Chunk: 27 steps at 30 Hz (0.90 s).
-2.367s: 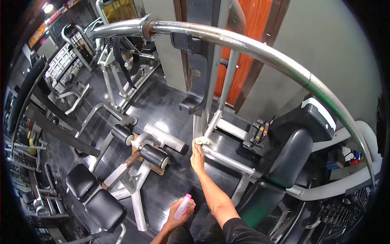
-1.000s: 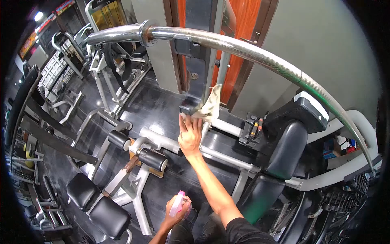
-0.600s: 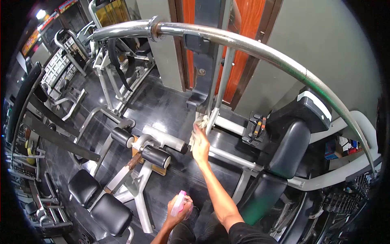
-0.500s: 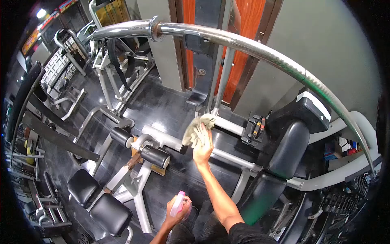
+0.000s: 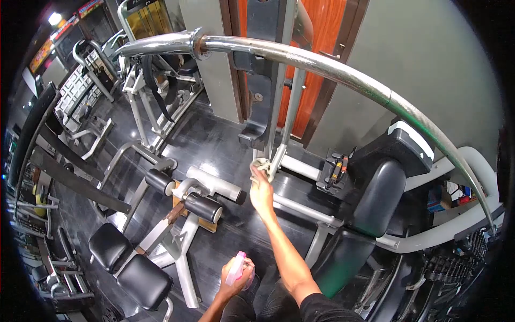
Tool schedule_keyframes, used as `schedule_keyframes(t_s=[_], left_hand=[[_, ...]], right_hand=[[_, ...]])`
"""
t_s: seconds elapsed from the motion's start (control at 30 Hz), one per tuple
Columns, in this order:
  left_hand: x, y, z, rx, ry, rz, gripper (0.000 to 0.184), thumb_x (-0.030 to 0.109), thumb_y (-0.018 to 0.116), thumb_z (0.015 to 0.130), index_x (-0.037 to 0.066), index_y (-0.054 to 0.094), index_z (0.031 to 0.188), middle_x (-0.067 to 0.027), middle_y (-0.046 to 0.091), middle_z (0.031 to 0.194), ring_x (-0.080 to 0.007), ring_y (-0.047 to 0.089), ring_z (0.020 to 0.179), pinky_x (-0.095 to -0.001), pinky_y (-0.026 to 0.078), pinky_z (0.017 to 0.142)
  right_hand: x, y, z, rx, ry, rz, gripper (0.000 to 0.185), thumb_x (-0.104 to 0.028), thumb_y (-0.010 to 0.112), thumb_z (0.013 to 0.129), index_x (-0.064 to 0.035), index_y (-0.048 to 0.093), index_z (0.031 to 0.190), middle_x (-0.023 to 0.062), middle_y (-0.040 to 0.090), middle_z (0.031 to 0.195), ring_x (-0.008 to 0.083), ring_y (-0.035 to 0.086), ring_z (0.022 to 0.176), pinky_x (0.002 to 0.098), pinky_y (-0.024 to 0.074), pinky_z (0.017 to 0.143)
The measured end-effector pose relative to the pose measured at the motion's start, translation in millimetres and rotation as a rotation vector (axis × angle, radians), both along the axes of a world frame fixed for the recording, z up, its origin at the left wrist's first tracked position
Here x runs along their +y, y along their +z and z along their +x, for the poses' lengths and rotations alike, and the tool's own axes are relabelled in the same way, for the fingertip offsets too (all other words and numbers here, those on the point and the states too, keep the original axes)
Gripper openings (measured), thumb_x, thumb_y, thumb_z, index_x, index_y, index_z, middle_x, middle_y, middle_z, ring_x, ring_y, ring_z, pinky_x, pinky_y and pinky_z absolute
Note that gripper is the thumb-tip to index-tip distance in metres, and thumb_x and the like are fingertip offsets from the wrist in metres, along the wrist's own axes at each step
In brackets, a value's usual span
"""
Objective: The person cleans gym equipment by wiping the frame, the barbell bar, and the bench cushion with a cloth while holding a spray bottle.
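Observation:
In the head view, my right hand [image 5: 261, 194] is stretched forward and closed on a pale cloth [image 5: 263, 164]. The cloth is bunched at the foot of a grey metal upright [image 5: 279, 156]; whether it presses on the metal I cannot tell. Low in the view, close to my legs, my left hand [image 5: 245, 275] is wrapped round a spray bottle [image 5: 234, 270] with a pink and whitish head. Most of the bottle is hidden by the fingers. Above both hands a long chrome barbell [image 5: 300, 56] crosses the view.
At right stands a bench with a black padded seat [image 5: 343, 257] and backrest [image 5: 382, 196]. A machine with black foam rollers [image 5: 204, 207] and black seat pads [image 5: 144, 282] is at left. Resistance-band-like handles [image 5: 339, 169] lie by the wall. More gym machines fill the far left.
The cloth, spread out to the left of my right hand before, is now bunched up at the upright's foot. My left hand keeps the spray bottle in nearly the same place.

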<state>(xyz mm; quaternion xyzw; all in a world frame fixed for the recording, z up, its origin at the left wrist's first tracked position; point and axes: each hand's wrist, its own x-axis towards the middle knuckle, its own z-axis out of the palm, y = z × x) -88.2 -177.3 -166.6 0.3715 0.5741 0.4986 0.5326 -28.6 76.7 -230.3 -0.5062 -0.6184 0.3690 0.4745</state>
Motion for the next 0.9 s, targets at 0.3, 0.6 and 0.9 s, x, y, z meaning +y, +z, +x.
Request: schedule_keyframes(t_s=[0.3, 0.6, 0.9], left_hand=[[2.2, -3.1, 7.4, 0.051, 0.016, 0.021, 0.016, 0.009, 0.063, 0.08, 0.0, 0.057, 0.093, -0.0065, 0.064, 0.082, -0.0108, 0.06, 0.071, -0.0248, 0.049, 0.066], [16.2, 4.5, 15.3, -0.002, 0.075, 0.043, 0.015, 0.007, 0.061, 0.081, 0.001, 0.056, 0.094, -0.0053, 0.064, 0.079, -0.0091, 0.059, 0.063, -0.0234, 0.048, 0.061], [36.5, 11.3, 34.2, -0.027, 0.112, 0.036, 0.016, 0.006, 0.062, 0.08, 0.001, 0.056, 0.094, -0.0054, 0.064, 0.081, -0.0087, 0.059, 0.065, -0.0237, 0.048, 0.061]], right_hand=[[13.9, 7.2, 48.2, 0.745, -0.106, -0.164, 0.043, -0.003, 0.043, 0.084, -0.0033, 0.042, 0.127, 0.0113, 0.046, 0.127, 0.0219, 0.044, 0.118, 0.031, 0.0331, 0.1], [29.3, 77.9, 116.5, -0.634, 0.216, 0.41, 0.037, -0.002, 0.063, 0.064, -0.0214, 0.068, 0.095, 0.008, 0.058, 0.107, 0.03, 0.05, 0.107, 0.0392, 0.0388, 0.094], [51.6, 71.5, 139.8, -0.217, -0.061, 0.555, 0.038, 0.012, 0.053, 0.064, -0.0086, 0.07, 0.092, 0.0045, 0.06, 0.088, 0.02, 0.054, 0.084, 0.0281, 0.0436, 0.072]])
